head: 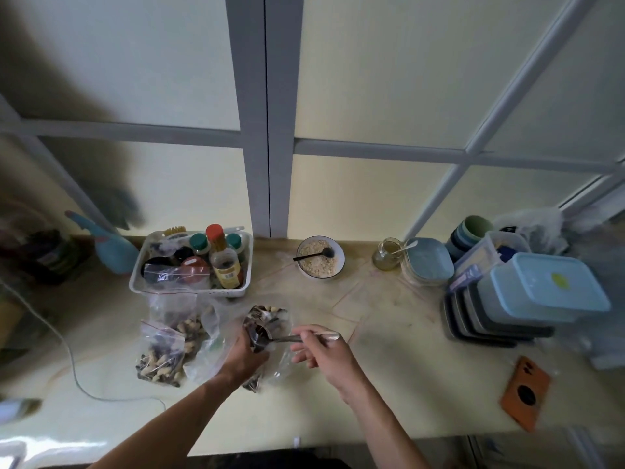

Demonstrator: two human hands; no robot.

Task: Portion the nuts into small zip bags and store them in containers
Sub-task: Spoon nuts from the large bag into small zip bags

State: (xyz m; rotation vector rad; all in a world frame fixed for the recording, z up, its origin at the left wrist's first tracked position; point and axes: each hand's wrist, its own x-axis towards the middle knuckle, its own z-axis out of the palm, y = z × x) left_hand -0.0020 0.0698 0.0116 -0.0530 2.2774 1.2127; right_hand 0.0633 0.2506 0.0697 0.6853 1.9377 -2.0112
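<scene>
Two filled zip bags (161,357) of nuts lay at the bench's (406,367) left. The left hand (245,355) gripped an open bag (267,333) mid-bench; the right hand (321,350) pinched a spoon (287,339) dipped into it. Containers (527,299) stood stacked far right.

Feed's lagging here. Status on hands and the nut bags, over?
Left hand holds the open zip bag; right hand holds the spoon, bowl at its mouth. Filled bags lie left. Containers stacked right, nothing blocking.
</scene>
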